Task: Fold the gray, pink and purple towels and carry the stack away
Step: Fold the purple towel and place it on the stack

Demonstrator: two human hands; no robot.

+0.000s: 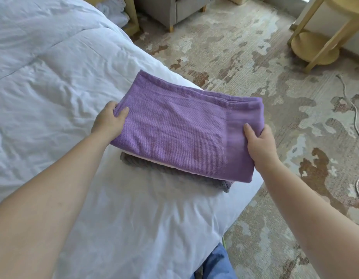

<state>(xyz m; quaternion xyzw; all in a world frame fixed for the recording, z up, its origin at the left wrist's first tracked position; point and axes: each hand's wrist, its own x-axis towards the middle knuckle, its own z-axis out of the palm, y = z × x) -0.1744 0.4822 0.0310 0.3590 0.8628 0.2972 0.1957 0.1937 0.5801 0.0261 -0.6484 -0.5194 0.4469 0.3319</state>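
Now, purple towel folded flat atop the pink and gray ones.
My left hand and right hand pinch its short ends (thumbs on top).

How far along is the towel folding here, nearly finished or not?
Nearly. Done: the gray towel lies folded on the white bed, with the pink towel showing as a thin edge on top of it. In hand: the left hand and right hand grip the ends of the folded purple towel, over that pile. Left: let it settle, then lift the stack and carry it away.
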